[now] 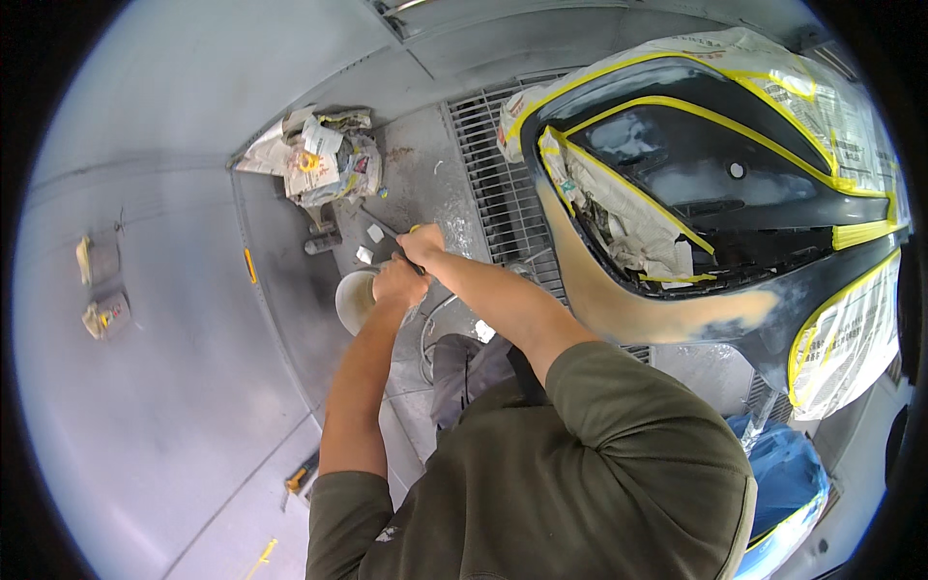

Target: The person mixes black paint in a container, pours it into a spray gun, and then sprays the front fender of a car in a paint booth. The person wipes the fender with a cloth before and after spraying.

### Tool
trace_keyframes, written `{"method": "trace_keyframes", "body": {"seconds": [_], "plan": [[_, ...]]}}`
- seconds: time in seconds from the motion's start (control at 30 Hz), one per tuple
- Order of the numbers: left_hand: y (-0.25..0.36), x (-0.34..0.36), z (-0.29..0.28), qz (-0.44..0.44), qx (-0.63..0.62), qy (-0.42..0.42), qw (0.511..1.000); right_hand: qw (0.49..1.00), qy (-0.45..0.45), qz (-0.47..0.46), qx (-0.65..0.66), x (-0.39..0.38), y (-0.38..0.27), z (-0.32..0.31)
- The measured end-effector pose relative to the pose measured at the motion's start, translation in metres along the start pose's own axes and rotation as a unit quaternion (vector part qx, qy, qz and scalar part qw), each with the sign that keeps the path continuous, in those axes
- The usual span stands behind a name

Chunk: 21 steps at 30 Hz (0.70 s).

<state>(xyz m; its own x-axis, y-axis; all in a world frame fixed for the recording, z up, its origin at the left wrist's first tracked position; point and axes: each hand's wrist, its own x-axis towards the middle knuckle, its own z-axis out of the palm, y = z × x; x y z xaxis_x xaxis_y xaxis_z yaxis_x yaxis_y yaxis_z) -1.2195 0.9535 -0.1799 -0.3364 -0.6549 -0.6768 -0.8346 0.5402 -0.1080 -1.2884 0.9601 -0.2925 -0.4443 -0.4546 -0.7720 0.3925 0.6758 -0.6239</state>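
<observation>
Below me a white bucket or cup with pale contents stands on the grey floor, just left of and below my left hand, whose fingers are closed on a dark, thin tool. My right hand is closed on the same tool a little higher, with a small yellow part showing at its fingers; the fingertips are partly hidden. Two small white pieces lie just beyond my hands.
A large dark car body panel, masked with paper and yellow tape, fills the right. Crumpled paper lies ahead beside a floor grate. A grey wall is at left, a blue plastic-covered item at lower right.
</observation>
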Motion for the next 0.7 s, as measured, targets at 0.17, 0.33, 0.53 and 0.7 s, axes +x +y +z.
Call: {"method": "trace_keyframes", "body": {"seconds": [0.17,0.33,0.53,0.7], "plan": [[0.010,0.030,-0.035,-0.025,-0.109,0.101,0.989,0.996,-0.009,-0.088,0.028,0.005,-0.079,-0.036],[-0.012,0.055,-0.072,0.172,-0.398,0.252,0.865,0.973,-0.099,-0.074,0.195,-0.003,-0.129,-0.084],[-0.111,0.061,-0.115,0.109,-0.450,0.138,0.876,0.956,-0.097,-0.277,0.004,0.008,-0.122,-0.121],[-0.126,0.072,-0.192,0.377,-0.271,0.190,0.865,0.879,-0.048,-0.387,-0.276,0.004,-0.120,-0.128]]}}
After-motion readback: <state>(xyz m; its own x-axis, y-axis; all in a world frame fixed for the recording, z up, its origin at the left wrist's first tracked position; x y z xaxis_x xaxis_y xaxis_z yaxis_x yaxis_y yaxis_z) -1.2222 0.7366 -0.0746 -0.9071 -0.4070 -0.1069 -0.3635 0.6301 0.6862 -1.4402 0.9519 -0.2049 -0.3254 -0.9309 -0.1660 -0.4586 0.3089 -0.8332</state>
